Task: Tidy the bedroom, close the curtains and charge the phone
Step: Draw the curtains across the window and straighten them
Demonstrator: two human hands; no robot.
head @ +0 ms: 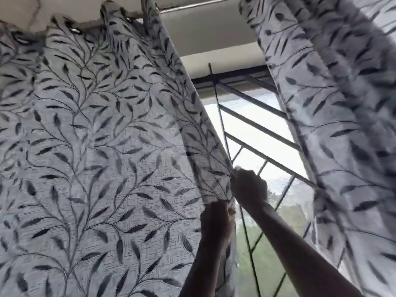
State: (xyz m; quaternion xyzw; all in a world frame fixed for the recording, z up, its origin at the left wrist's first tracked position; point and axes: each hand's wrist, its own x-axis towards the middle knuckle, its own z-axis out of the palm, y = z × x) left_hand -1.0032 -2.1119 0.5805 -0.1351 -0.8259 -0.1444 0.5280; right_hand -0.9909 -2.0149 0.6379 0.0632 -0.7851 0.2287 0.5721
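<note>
Being gripped by the right hand (249,187) and apparently the left hand (216,219), the curtain (96,146) could be snagged if jerked.

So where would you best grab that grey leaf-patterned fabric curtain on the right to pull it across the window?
Probably the right curtain by its inner edge, approached from the open gap. That edge hangs free beside the barred window, and the curtain rides a metal rod above, so a sideways pull should slide it, much as the left hand and right hand grip the other curtain at its edge.
</note>
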